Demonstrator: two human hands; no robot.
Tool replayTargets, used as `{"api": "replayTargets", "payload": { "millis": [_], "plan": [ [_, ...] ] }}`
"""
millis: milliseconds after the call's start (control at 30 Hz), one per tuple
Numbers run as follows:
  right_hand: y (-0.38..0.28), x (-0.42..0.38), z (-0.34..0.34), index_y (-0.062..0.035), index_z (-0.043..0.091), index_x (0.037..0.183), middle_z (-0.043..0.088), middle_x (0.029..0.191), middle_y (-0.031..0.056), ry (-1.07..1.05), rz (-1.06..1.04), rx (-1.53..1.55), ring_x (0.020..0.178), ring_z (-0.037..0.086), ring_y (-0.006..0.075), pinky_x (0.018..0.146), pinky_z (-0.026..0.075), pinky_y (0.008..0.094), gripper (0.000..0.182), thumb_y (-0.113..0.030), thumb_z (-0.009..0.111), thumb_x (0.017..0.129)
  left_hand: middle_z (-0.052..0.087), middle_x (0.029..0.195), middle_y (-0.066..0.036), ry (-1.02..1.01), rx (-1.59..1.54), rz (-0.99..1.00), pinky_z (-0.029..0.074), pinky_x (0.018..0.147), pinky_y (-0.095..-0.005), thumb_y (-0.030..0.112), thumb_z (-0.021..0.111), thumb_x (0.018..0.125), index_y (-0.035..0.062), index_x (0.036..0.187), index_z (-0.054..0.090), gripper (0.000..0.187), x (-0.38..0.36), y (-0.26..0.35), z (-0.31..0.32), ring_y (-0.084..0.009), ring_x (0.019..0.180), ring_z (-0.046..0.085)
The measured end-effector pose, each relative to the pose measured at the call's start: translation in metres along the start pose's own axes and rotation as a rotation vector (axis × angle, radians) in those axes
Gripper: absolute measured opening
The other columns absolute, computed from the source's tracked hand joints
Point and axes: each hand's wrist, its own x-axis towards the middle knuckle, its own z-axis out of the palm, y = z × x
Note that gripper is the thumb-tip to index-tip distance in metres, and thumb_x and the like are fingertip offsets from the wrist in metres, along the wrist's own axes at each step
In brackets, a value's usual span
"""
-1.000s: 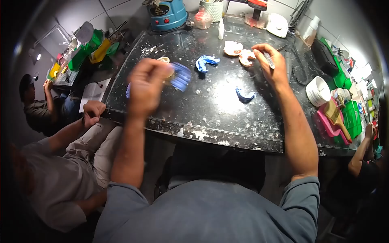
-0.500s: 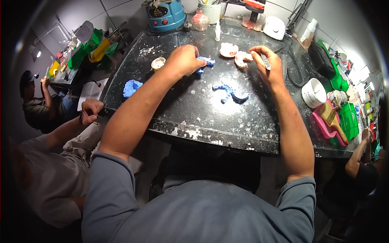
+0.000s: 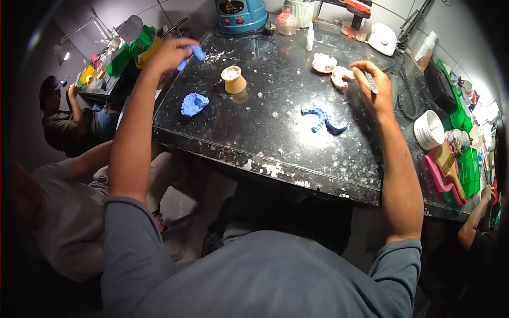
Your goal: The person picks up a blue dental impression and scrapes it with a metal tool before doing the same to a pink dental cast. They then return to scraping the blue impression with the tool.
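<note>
My left hand (image 3: 172, 55) is closed on a curved blue putty piece (image 3: 198, 52) above the table's far left edge. Below it on the table lies a lumpy blue putty impression (image 3: 194, 105), with a small tan cup (image 3: 234, 80) of whitish material to its right. My right hand (image 3: 377, 90) has its fingers curled round a slim tool with a silvery handle (image 3: 373, 85); its working end is hard to make out. Beside that hand lie a pink-and-white dental model (image 3: 342, 77) and a whitish one (image 3: 323, 63). Under the bright light rest curved blue putty strips (image 3: 322, 121).
A blue machine (image 3: 241, 17) with red buttons stands at the back. A white bottle (image 3: 310, 38) is near it. On the right are a white tub (image 3: 428, 130), a brush (image 3: 446, 160) and a pink dustpan (image 3: 436, 172). A person in a light shirt (image 3: 69, 212) sits close on my left.
My left hand has swung left with the blue putty piece, away from the table's middle, uncovering the tan cup. The view has turned slightly left. My right hand keeps its grip by the models.
</note>
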Motion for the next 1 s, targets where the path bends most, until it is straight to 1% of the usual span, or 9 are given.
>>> {"api": "replayTargets", "payload": {
  "millis": [100, 233, 367, 400, 500, 633, 833, 867, 1000],
  "plan": [
    [0.001, 0.0, -0.002, -0.0043, 0.07, 0.1, 0.072, 0.094, 0.0128, 0.015, -0.002, -0.03, 0.087, 0.07, 0.0215, 0.08, 0.052, 0.0316, 0.018, -0.019, 0.065, 0.092, 0.068, 0.095, 0.0, -0.128, 0.019, -0.126, 0.047, 0.077, -0.0266, 0.009, 0.06, 0.095, 0.0089, 0.115, 0.071, 0.023, -0.009, -0.012, 0.02, -0.0095, 0.084, 0.058],
    [0.003, -0.001, -0.005, -0.0027, 0.07, 0.099, 0.072, 0.092, 0.0142, 0.074, -0.031, -0.012, 0.085, 0.07, 0.0228, 0.079, 0.053, 0.0323, 0.019, -0.019, 0.065, 0.091, 0.07, 0.113, -0.01, -0.173, 0.163, 0.171, 0.048, 0.094, -0.0321, 0.01, 0.06, 0.093, 0.0084, 0.115, 0.071, 0.025, -0.012, -0.037, 0.034, -0.0213, 0.106, 0.065],
    [0.003, 0.001, -0.011, -0.0024, 0.071, 0.099, 0.072, 0.088, 0.0135, 0.096, 0.01, 0.013, 0.08, 0.07, 0.0215, 0.074, 0.054, 0.0323, 0.022, -0.022, 0.065, 0.092, 0.064, 0.124, -0.015, -0.161, 0.103, 0.169, 0.047, 0.096, -0.0333, 0.011, 0.064, 0.091, 0.0089, 0.123, 0.067, 0.032, -0.019, -0.037, 0.034, -0.0243, 0.111, 0.062],
    [0.004, 0.002, -0.013, -0.0024, 0.071, 0.099, 0.072, 0.088, 0.0135, 0.104, 0.014, 0.006, 0.08, 0.07, 0.0215, 0.074, 0.054, 0.0323, 0.022, -0.022, 0.065, 0.092, 0.065, 0.119, -0.017, 0.022, 0.249, 0.206, 0.047, 0.097, -0.0346, 0.013, 0.067, 0.09, 0.0089, 0.126, 0.065, 0.036, -0.021, -0.033, 0.034, -0.027, 0.113, 0.061],
    [0.007, 0.004, -0.013, -0.0022, 0.071, 0.1, 0.072, 0.088, 0.0136, 0.154, 0.086, -0.009, 0.08, 0.07, 0.0213, 0.074, 0.054, 0.0321, 0.024, -0.023, 0.065, 0.092, 0.066, 0.111, -0.015, 0.519, 0.448, 0.612, 0.046, 0.097, -0.0392, 0.015, 0.067, 0.088, 0.0063, 0.116, 0.066, 0.03, -0.038, 0.058, 0.049, -0.033, 0.11, 0.06],
    [0.006, 0.004, -0.01, -0.0017, 0.071, 0.101, 0.073, 0.09, 0.0144, 0.151, 0.086, -0.025, 0.083, 0.072, 0.0223, 0.075, 0.054, 0.0322, 0.025, -0.024, 0.065, 0.092, 0.068, 0.113, -0.012, 0.274, 0.233, 0.944, 0.045, 0.098, -0.0395, 0.024, 0.063, 0.091, 0.0041, 0.115, 0.067, 0.031, -0.039, 0.148, 0.123, -0.031, 0.112, 0.059],
    [0.009, 0.002, -0.014, -0.001, 0.07, 0.099, 0.072, 0.091, 0.0175, 0.175, -0.001, -0.024, 0.085, 0.072, 0.0285, 0.076, 0.054, 0.0347, 0.023, -0.022, 0.065, 0.092, 0.073, 0.103, -0.015, -0.376, 0.217, 0.408, 0.051, 0.086, -0.0315, 0.024, 0.068, 0.083, -0.0035, 0.112, 0.069, 0.04, 0.081, 0.164, 0.225, -0.022, 0.092, 0.068],
    [0.011, 0.002, -0.014, -0.0006, 0.07, 0.098, 0.071, 0.091, 0.0181, 0.178, 0.007, -0.029, 0.085, 0.071, 0.03, 0.076, 0.054, 0.0355, 0.022, -0.021, 0.064, 0.092, 0.073, 0.099, -0.011, -0.369, -0.019, 0.386, 0.049, 0.084, -0.0281, 0.019, 0.071, 0.079, -0.0041, 0.107, 0.071, 0.036, 0.084, 0.155, 0.233, -0.0154, 0.089, 0.066],
    [-0.002, -0.002, -0.017, -0.0008, 0.069, 0.099, 0.071, 0.094, 0.0173, 0.166, 0.015, -0.005, 0.087, 0.07, 0.0292, 0.078, 0.053, 0.0353, 0.022, -0.021, 0.064, 0.091, 0.072, 0.092, -0.01, -0.337, -0.1, 0.313, 0.052, 0.076, -0.0288, 0.012, 0.075, 0.081, -0.0021, 0.098, 0.066, 0.024, 0.067, 0.149, 0.233, -0.0144, 0.086, 0.067]
  ]
}}
